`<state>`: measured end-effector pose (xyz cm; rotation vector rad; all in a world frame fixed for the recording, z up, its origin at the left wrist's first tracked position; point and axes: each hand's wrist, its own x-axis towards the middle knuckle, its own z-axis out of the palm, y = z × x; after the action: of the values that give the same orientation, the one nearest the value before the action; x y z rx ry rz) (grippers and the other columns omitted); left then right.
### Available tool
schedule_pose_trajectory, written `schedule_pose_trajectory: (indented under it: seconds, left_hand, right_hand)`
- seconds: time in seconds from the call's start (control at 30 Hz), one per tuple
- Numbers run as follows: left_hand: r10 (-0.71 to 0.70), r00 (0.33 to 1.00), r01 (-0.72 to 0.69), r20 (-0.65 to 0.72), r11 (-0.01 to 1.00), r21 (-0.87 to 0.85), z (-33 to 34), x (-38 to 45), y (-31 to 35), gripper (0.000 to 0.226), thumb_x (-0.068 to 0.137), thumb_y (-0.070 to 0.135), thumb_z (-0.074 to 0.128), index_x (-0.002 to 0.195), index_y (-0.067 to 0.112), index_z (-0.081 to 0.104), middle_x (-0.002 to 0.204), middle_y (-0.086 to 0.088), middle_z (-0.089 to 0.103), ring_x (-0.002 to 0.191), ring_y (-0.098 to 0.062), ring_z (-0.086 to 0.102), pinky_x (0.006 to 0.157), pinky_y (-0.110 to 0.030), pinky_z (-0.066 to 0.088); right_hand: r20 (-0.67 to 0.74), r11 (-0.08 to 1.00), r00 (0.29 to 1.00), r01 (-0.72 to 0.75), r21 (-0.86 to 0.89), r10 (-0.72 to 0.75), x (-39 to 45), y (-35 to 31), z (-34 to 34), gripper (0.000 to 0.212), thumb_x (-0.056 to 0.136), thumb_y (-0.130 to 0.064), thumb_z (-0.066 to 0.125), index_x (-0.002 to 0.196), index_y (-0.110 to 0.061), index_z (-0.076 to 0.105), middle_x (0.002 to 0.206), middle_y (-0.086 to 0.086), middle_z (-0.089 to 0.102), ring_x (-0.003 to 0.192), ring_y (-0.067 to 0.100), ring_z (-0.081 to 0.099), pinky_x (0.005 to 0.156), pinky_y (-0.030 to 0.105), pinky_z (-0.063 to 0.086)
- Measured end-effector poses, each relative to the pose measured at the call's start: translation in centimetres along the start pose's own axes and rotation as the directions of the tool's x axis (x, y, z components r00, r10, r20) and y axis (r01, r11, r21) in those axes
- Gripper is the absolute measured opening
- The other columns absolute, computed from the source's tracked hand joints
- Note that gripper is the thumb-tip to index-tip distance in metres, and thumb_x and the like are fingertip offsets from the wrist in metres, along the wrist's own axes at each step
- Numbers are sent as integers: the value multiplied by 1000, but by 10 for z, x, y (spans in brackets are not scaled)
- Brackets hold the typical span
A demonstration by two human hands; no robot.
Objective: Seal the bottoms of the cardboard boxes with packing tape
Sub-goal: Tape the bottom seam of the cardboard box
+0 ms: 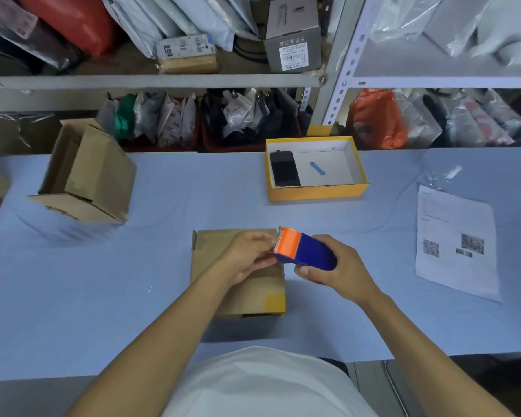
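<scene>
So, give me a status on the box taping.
Done: nothing visibly sealed yet. In hand: the right hand grips the tape dispenser above the near cardboard box, and the left hand pinches at its orange cutter end, apparently freeing the tape. Left: taping that box, then the open box at far left.

Packing room; metal shelving (340,85) stuffed with bagged parcels (169,118).

Brown cardboard box (238,284) flat on table, flaps closed; blue-orange tape dispenser (304,251) held above its right edge.
</scene>
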<state>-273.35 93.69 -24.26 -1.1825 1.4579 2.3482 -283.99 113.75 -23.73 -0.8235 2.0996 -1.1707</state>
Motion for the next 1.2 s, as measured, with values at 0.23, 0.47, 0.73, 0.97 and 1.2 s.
schedule_pose_trajectory:
  seconds: [0.23, 0.47, 0.73, 0.97, 1.2]
  left_hand:
    - [290, 943, -152, -162, 810, 566, 11, 0, 3, 22, 93, 16, 60, 79, 8, 74, 75, -5, 73, 70, -18, 72, 68, -30, 61]
    - [90, 993, -71, -71, 970, 234, 7, -7, 3, 24, 97, 22, 53, 86, 12, 72, 75, -5, 74, 67, -14, 70, 63, -23, 57]
    - [184, 972, -109, -145, 904, 414, 5, -11, -7, 11, 88, 12, 68, 81, 12, 76, 77, -9, 74, 65, -13, 68, 62, -22, 57]
    - [365, 903, -118, -225, 717, 687, 7, -17, -11, 21, 85, 14, 63, 66, 11, 70, 63, 1, 68, 62, -15, 61, 60, -26, 47]
    - [356, 881, -45, -313, 719, 693, -16, -16, -9, 33, 87, 25, 71, 58, 9, 67, 63, -2, 69, 64, -17, 65, 65, -27, 52]
  right_hand:
    - [32, 998, 999, 1, -63, 1, 10, 0, 1, 55, 69, -50, 85, 114, -46, 53, 107, -25, 62, 102, 1, 60, 73, 22, 58]
    - [19, 996, 1000, 18, -89, -17, 6, 4, -5, 54, 70, -48, 85, 113, -48, 52, 106, -25, 63, 101, 2, 61, 74, 25, 59]
    - [26, 993, 999, 40, -114, -38, 0, 8, -5, 56, 68, -50, 86, 113, -49, 53, 107, -23, 63, 102, 3, 61, 74, 27, 60]
    - [80, 966, 994, 95, -239, -78, 6, 7, 3, 57, 66, -60, 81, 113, -43, 54, 102, -24, 64, 94, 10, 64, 76, 29, 59]
    - [91, 926, 995, 62, -372, -29, 9, 30, -33, 60, 67, -45, 87, 120, -33, 60, 105, -15, 68, 91, 12, 65, 80, 34, 58]
